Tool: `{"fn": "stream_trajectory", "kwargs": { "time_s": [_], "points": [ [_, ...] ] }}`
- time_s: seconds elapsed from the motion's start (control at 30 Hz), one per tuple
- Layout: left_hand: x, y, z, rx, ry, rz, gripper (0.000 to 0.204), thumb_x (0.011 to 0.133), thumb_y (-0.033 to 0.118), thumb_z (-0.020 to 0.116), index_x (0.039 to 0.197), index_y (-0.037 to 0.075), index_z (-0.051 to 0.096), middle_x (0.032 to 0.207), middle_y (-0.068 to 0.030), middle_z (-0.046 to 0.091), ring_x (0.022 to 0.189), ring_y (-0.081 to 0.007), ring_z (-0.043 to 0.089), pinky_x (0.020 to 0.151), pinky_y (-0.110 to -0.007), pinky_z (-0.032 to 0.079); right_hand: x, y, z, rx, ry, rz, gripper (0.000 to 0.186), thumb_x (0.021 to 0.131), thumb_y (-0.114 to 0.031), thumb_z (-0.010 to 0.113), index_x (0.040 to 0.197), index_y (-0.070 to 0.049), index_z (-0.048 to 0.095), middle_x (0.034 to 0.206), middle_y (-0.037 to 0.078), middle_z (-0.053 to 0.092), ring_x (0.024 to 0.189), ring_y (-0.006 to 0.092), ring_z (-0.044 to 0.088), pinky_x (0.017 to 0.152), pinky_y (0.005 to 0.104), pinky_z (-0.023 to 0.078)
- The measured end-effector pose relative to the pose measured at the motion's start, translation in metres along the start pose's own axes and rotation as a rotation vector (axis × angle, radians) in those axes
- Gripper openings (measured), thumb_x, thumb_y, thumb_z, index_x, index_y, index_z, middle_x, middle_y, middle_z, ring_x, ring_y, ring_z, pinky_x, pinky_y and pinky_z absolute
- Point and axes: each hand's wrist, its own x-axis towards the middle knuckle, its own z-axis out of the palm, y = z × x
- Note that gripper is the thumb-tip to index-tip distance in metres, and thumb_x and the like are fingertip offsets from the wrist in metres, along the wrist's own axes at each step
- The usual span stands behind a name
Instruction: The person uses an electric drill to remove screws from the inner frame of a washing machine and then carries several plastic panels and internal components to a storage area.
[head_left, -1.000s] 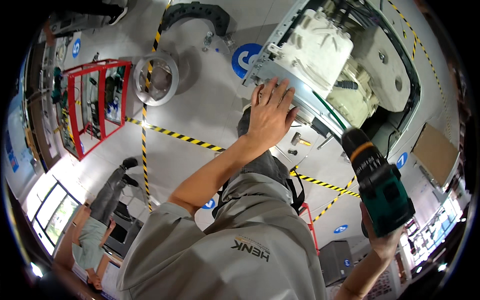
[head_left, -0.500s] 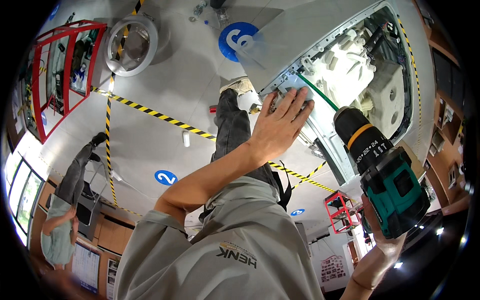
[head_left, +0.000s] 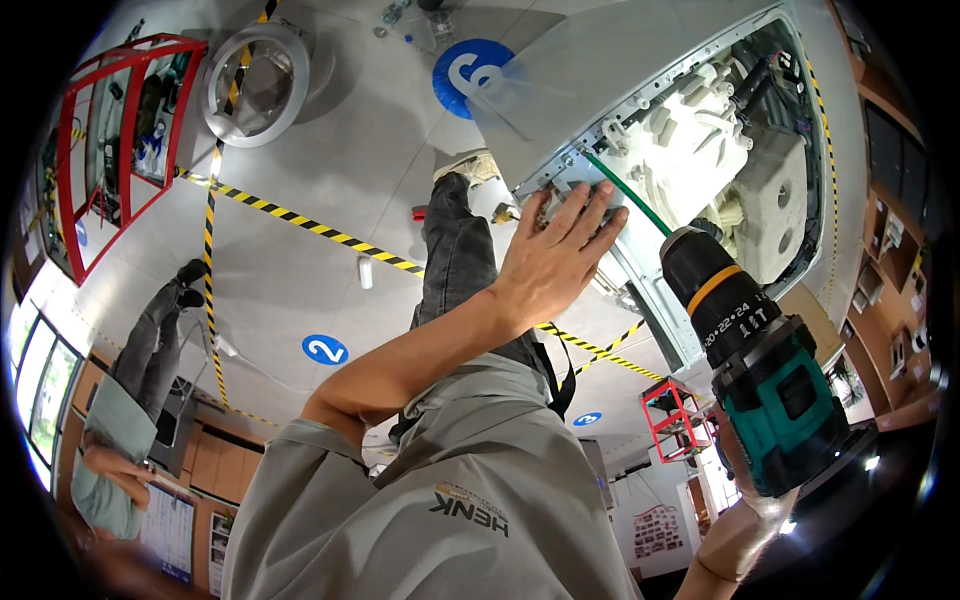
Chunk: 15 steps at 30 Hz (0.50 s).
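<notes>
My right hand (head_left: 745, 478) grips a green-and-black cordless drill (head_left: 780, 395) by its handle, at the right. From its chuck a long green bit (head_left: 628, 193) runs up and left, its tip at the metal rim of an opened washing machine cabinet (head_left: 560, 100). Bright white inner parts (head_left: 680, 140) show in the opening. My left hand (head_left: 552, 262) lies with fingers stretched over the cabinet's near rim, just below the bit's tip. What lies under its palm is hidden.
A round washing machine door (head_left: 212, 92) lies on the floor at upper left, beside a red-framed cart (head_left: 125, 150). Yellow-black tape (head_left: 300, 222) crosses the floor. Another person (head_left: 115, 465) is at the far left. A smaller red rack (head_left: 672, 420) stands beyond the drill.
The drill has shifted slightly left and down, and the bit's tip has moved a little left along the rim. My left hand stays put. The person at left has shifted posture.
</notes>
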Motion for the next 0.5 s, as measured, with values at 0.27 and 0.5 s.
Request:
{"fn": "stream_trajectory", "kwargs": {
  "time_s": [0.27,0.5],
  "points": [
    [-0.0016,-0.0017,0.0010,0.000,-0.024,0.012,0.047,0.078,0.021,0.067,0.124,0.019,0.057,0.138,-0.0081,0.042,0.130,-0.0237,0.033,0.101,-0.049,0.030,0.0023,-0.0053,0.0003,-0.020,-0.009,0.013,0.049,0.078,0.000,0.067,0.124,0.001,0.052,0.111,0.014,0.063,0.093,0.0222,0.064,0.079,0.0336,0.053],
    [-0.0020,-0.0020,0.0026,-0.004,-0.022,0.000,0.048,0.077,0.020,0.067,0.124,0.020,0.058,0.138,-0.0078,0.043,0.130,-0.0236,0.033,0.100,-0.048,0.031,0.0039,-0.0073,-0.0033,-0.045,-0.037,-0.004,0.050,0.077,-0.001,0.068,0.125,0.001,0.052,0.109,0.015,0.063,0.092,0.0232,0.065,0.078,0.0337,0.053]
  ]
}}
